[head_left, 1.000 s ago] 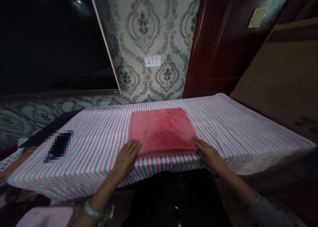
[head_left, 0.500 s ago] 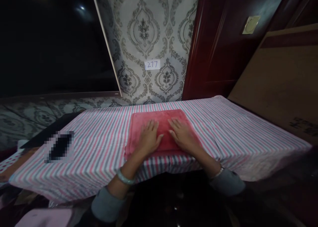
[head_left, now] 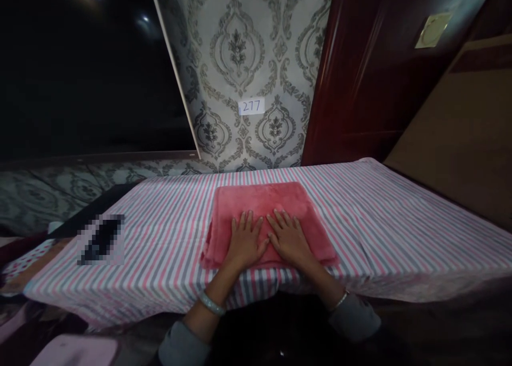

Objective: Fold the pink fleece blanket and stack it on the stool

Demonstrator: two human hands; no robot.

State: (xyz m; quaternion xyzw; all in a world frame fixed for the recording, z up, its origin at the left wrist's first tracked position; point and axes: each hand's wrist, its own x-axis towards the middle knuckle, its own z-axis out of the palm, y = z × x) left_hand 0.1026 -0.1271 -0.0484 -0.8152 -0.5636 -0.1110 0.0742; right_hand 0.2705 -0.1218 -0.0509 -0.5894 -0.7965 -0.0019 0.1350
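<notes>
A folded red cloth (head_left: 260, 195), plush like a towel, lies flat near the front edge of a table covered by a striped tablecloth (head_left: 172, 216). My left hand (head_left: 246, 240) rests palm down on the cloth's front half, fingers spread. Beside it my right hand (head_left: 290, 240) also lies flat on the cloth with fingers apart, the two thumbs close together. Layered folds show along the cloth's left edge. Neither hand grips anything.
A dark pixelated item (head_left: 102, 240) sits on the table's left side. Behind are a large black screen (head_left: 88, 78) and a patterned wall with a paper label (head_left: 252, 106). A big cardboard box (head_left: 460, 131) stands at the right, a pink seat-like surface (head_left: 76, 351) at lower left.
Both hands have slid back toward me over the red cloth and come closer together. More of the cloth's far half now shows. The camera view has shifted slightly.
</notes>
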